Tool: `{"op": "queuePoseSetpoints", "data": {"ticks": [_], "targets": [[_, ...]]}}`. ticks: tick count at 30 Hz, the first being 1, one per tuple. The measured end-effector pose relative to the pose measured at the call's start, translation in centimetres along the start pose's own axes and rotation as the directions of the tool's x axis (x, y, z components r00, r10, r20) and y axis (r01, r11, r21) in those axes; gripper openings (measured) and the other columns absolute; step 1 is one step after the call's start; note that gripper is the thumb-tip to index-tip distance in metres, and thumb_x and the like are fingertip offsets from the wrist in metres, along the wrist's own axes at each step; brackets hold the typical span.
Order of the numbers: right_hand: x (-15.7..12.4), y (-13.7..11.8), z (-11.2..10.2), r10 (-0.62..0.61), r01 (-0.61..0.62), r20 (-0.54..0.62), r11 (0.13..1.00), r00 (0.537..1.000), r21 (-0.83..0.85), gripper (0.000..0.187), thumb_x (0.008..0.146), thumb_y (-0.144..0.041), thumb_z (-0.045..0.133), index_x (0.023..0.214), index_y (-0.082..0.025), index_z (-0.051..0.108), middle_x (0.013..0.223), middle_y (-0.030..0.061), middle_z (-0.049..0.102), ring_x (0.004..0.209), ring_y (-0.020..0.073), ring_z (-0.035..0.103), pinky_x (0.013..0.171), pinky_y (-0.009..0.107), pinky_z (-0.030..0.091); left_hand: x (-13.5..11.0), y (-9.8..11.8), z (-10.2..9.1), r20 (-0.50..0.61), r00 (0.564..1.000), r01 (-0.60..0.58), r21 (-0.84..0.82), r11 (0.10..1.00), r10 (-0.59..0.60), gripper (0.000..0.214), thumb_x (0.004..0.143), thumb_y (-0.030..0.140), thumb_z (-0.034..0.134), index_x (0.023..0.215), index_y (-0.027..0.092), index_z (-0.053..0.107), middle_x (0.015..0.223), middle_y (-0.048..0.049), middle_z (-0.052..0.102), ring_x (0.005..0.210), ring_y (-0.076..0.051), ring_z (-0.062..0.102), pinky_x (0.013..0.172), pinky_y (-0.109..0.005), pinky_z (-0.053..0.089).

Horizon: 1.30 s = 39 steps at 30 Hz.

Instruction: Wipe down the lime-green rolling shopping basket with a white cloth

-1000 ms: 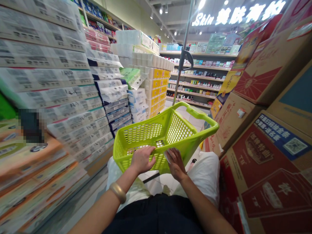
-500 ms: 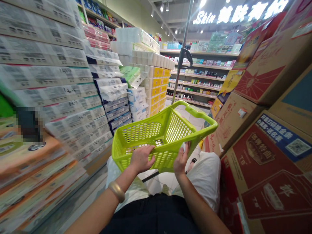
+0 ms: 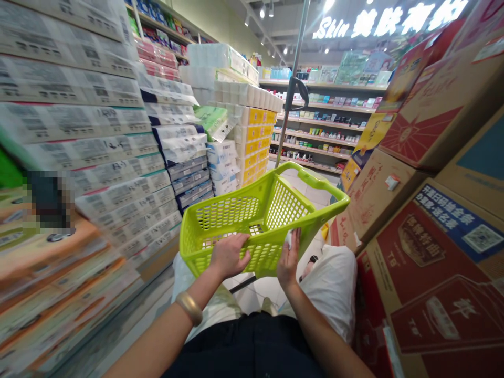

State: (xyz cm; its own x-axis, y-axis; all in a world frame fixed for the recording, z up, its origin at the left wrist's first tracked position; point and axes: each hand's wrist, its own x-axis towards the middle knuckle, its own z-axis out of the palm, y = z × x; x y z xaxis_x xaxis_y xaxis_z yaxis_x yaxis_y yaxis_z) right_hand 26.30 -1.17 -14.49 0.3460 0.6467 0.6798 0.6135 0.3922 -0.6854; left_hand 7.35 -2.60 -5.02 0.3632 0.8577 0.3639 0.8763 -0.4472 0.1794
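A lime-green shopping basket [image 3: 224, 210] with perforated walls rests tilted in front of my knees, its handle end toward the upper right. My left hand [image 3: 229, 256], with a gold bangle on the wrist, is closed over the near rim, thumb on the outside. Against the outer near wall, below the rim, my right hand [image 3: 288, 264] presses a small white wipe [image 3: 290, 239] under its fingers. Most of the wipe is hidden by them. A black pull handle [image 3: 297, 94] on a long metal rod rises behind the basket.
Stacked packs of paper goods [image 3: 118, 126] wall the left side, with toilet rolls [image 3: 252, 100] farther back. Large cartons [image 3: 433, 252] crowd the right. Shelves of small boxes [image 3: 326, 123] stand at the back. Pale floor tiles [image 3: 252, 299] show below the basket.
My right hand has slid slightly left along the basket's outer wall with the wipe. The basket's handle end has shifted a little left. My left hand stays on the rim.
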Motion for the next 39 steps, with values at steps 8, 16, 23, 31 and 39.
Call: {"op": "queuePoseSetpoints", "data": {"ticks": [8,16,23,31,39], "targets": [[-1.7,0.9,-0.9,0.021,-0.024,0.117,0.999,0.993,0.026,0.052,0.099,-0.043,0.027,0.145,-0.02,0.033,0.152,0.0129,0.029,0.143,0.0266,0.022,0.114,0.052,0.024,-0.2,-0.1,0.2,-0.028,1.0,-0.01,0.012,1.0,0.01,0.036,0.079,0.032,0.051,0.113,0.021,0.057,0.108,-0.0066,0.067,0.095,-0.024,0.063,0.08,-0.036,0.048],[1.3,-4.1,-3.6,-0.127,0.138,-0.067,0.969,0.99,0.203,0.039,0.097,-0.024,0.032,0.134,-0.022,0.046,0.144,0.0118,0.039,0.133,0.0236,0.039,0.109,0.046,0.034,-0.3,-0.1,0.1,-0.046,0.999,-0.003,0.029,1.0,0.004,0.033,0.079,0.032,0.051,0.109,0.023,0.057,0.106,-0.006,0.068,0.093,-0.023,0.063,0.078,-0.034,0.048],[2.7,-7.4,-1.4,-0.575,0.644,0.407,0.764,0.71,-0.044,0.039,0.088,-0.019,0.048,0.127,-0.023,0.054,0.126,0.0056,0.06,0.125,0.0212,0.045,0.112,0.039,0.024,-0.6,0.0,-0.2,-0.041,0.999,-0.017,0.052,0.998,0.019,0.027,0.078,0.032,0.051,0.1,0.02,0.06,0.098,-0.0087,0.068,0.09,-0.025,0.062,0.078,-0.036,0.048],[8.8,-3.5,-5.6,-0.482,0.6,0.387,0.745,0.786,-0.291,0.023,0.087,-0.025,0.054,0.108,-0.025,0.062,0.112,0.0037,0.065,0.117,0.0227,0.048,0.108,0.04,0.022,-0.8,-0.2,0.0,-0.085,0.996,-0.025,0.029,0.999,0.028,0.035,0.079,0.032,0.049,0.11,0.02,0.059,0.106,-0.007,0.068,0.092,-0.024,0.063,0.078,-0.035,0.049],[7.0,-4.8,-4.3,-0.434,0.558,0.387,0.77,0.814,-0.311,0.023,0.087,-0.024,0.055,0.108,-0.027,0.064,0.108,0.0036,0.064,0.117,0.024,0.046,0.111,0.044,0.016,-0.4,0.8,0.2,-0.07,0.997,-0.019,0.025,1.0,0.021,0.035,0.078,0.032,0.052,0.11,0.022,0.058,0.105,-0.0069,0.068,0.091,-0.024,0.063,0.076,-0.034,0.049]]}}
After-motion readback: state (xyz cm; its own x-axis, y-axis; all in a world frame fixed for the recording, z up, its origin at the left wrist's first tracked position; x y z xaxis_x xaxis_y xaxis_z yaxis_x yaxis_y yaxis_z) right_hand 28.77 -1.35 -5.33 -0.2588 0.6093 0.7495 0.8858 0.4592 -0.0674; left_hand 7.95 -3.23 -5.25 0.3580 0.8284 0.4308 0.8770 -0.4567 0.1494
